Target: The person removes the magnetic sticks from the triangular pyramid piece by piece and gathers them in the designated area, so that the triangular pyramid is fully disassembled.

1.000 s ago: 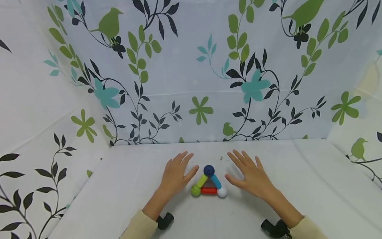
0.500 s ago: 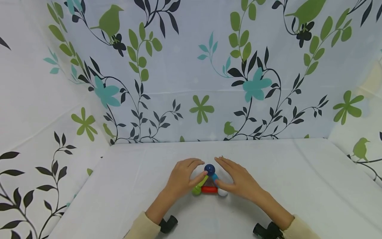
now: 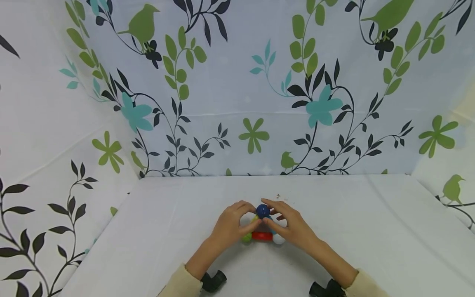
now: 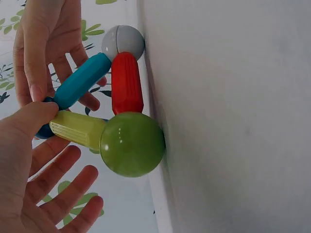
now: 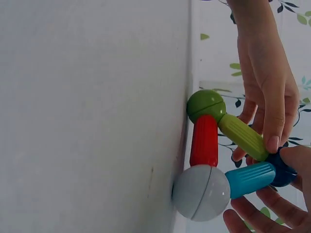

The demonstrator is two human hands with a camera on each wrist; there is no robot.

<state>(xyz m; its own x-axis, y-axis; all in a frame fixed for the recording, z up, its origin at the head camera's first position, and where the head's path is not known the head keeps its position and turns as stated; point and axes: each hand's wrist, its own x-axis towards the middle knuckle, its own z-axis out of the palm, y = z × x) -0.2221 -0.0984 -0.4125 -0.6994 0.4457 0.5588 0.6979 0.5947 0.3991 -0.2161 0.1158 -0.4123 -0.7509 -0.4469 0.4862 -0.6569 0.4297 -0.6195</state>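
Observation:
A triangle of magnetic rods and balls is on the white table, with red (image 3: pixel 262 236), yellow-green (image 4: pixel 77 128) and light-blue (image 5: pixel 251 179) rods. Its corners are a green ball (image 4: pixel 132 144), a white ball (image 5: pixel 201 192) and a dark-blue ball (image 3: pixel 263 211). In the wrist views the green and white balls are at the table surface while the dark-blue ball is raised off it. My left hand (image 3: pixel 229 225) pinches the dark-blue ball between thumb and index finger. From the other side my right hand (image 3: pixel 297 226) pinches the same ball, other fingers spread loosely.
The white table (image 3: pixel 178 210) reaches back to a hanging cloth (image 3: pixel 222 82) printed with leaves, birds and flowers. Small dark specks (image 3: pixel 278 195) mark the tabletop behind the hands. Black wrist cameras (image 3: pixel 214 281) hang below both forearms.
Both hands, spread apart beside the triangle a second ago, have come inward and closed their thumbs and index fingers on the dark-blue ball.

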